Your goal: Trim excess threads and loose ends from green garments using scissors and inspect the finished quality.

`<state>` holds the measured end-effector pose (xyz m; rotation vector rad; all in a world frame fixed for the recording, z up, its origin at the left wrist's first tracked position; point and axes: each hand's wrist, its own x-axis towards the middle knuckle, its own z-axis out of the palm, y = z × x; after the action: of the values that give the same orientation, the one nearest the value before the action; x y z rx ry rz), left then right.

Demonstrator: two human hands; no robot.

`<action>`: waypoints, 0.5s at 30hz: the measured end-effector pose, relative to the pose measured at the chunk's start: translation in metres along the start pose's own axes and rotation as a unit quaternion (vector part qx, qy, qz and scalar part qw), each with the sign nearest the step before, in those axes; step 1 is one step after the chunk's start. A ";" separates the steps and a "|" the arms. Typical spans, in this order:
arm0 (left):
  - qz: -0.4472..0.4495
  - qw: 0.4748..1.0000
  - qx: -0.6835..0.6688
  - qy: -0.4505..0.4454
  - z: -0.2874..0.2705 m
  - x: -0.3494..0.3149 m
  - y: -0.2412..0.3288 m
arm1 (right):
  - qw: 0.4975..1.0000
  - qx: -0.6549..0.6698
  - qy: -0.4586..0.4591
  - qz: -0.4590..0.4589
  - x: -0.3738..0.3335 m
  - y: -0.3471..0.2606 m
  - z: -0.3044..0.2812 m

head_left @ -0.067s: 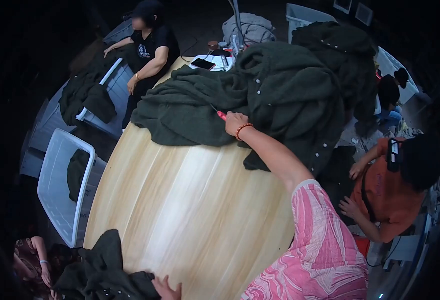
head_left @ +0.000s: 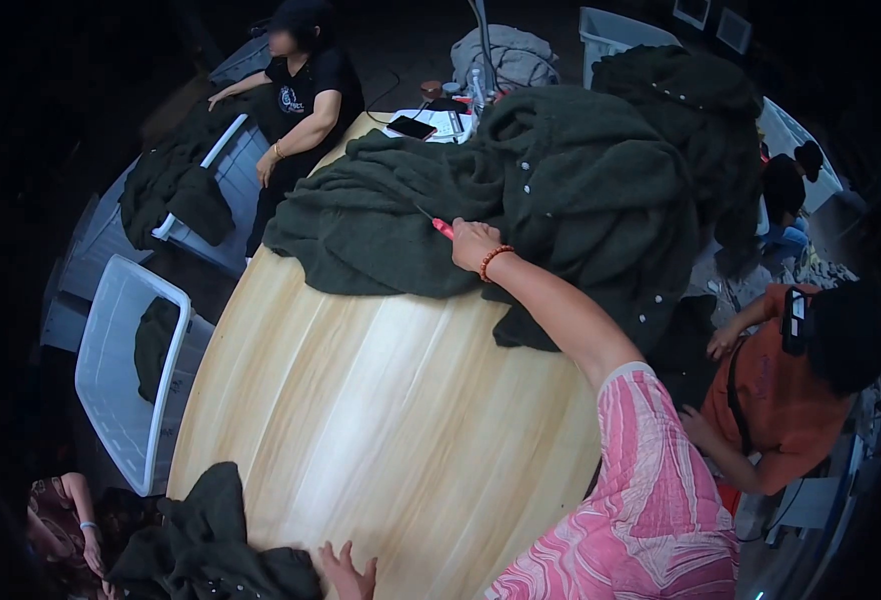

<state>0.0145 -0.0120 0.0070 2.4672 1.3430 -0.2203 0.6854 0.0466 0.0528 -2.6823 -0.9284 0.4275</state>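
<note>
a short pink-and-white patterned sleeve (head_left: 661, 470) fills the lower right. at the lower edge the person's left hand (head_left: 351, 575) is over the pale wood-grain tabletop (head_left: 381, 400), fingers spread wide, with nothing visible in its grasp; just left of it lies a crumpled dark green knitted garment (head_left: 211, 550). a co-worker in a brown patterned top (head_left: 53, 520) is beyond that garment, at the lower left.

the person's right hand (head_left: 475, 246), a reddish-brown bead bracelet (head_left: 491, 263) at its wrist, is closed around a thin tool with a red handle (head_left: 444, 229). it is over the big dark green heap of buttoned knitwear (head_left: 601, 190) spread across the table's far side.

to the right is a co-worker in an orange top (head_left: 776, 400); to the left a translucent white plastic bin (head_left: 126, 370) holds dark cloth. farther back are a co-worker in a black t-shirt (head_left: 316, 110), a black phone (head_left: 412, 128) on white papers, and a grey cloth bundle (head_left: 506, 58).

compared with the earlier frame, the left hand has shifted slightly right, away from the crumpled garment; the right hand's grip on the tool is unchanged.
</note>
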 end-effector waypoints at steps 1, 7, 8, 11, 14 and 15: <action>0.017 0.998 -0.053 0.033 0.046 0.046 0.037 | 1.000 -0.015 0.024 -0.013 0.033 0.013 -0.033; -0.017 0.992 -0.106 0.059 0.077 0.127 0.108 | 0.995 -0.015 0.088 0.038 0.120 0.046 -0.040; -0.022 0.992 -0.077 0.096 0.083 0.134 0.113 | 0.994 -0.014 0.097 0.041 0.134 0.047 -0.036; -0.022 0.989 -0.036 0.141 0.079 0.146 0.135 | 0.992 -0.053 0.107 0.040 0.174 0.055 -0.016; -0.064 0.992 -0.051 0.098 0.063 0.148 0.146 | 0.992 -0.084 0.096 0.025 0.193 0.041 -0.007; -0.067 0.992 -0.050 0.093 0.066 0.148 0.146 | 0.992 -0.108 0.063 0.013 0.196 0.034 -0.007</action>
<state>0.2194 0.0077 -0.0671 2.3643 1.5579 0.0481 0.8535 0.1439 0.0108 -2.8789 -0.9531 0.1662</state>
